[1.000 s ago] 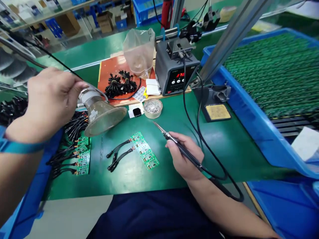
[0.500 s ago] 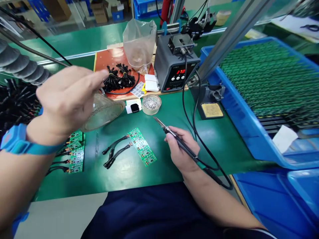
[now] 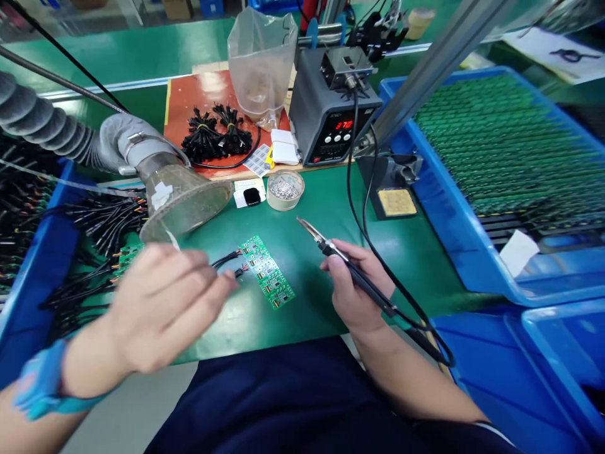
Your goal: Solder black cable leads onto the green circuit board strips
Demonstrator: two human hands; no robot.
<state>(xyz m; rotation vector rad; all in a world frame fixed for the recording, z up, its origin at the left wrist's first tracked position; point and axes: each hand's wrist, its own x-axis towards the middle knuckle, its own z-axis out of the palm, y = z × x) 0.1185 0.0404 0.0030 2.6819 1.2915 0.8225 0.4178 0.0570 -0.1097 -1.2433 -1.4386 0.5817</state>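
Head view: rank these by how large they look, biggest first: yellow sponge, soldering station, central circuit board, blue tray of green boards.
1. Blue tray of green boards
2. Soldering station
3. Central circuit board
4. Yellow sponge

the left forearm (image 3: pixel 51 432) enters from the lower left corner, rising to a bent left wrist (image 3: pixel 89 366). the left hand (image 3: pixel 158 309), slightly blurred, is back-up left of centre, its fingers curled and pointing rightward; the palm is hidden. the right forearm (image 3: pixel 420 384) slants up from the lower right, and the right hand (image 3: pixel 352 306), right of centre, is closed in a pen-like grip, thumb (image 3: pixel 341 277) uppermost.
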